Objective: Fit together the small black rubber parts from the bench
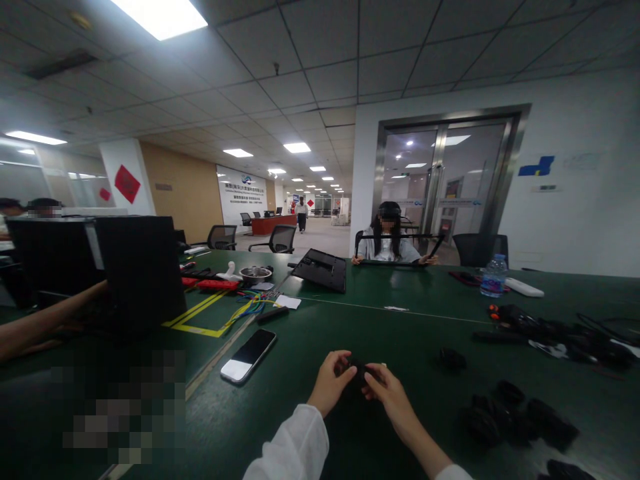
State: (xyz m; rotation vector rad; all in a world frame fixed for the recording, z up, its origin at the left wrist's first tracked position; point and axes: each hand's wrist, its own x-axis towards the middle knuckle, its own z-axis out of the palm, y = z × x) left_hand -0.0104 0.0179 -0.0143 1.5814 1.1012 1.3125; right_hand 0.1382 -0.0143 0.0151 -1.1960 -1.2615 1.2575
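We record our left fingers (347, 378) and right fingers (374, 385) pinching one small black part (359, 376), right of the phone (249, 357).

The green table (400, 340) bears a phone (249, 357) (face up) and bottle (494, 277).

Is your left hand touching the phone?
Apart: the head view shows bare green table between the left hand and the phone.

left sleeve (293, 445) — white, loose, creased | right sleeve (453, 473) — white | both hands (330, 383) (389, 393) bare
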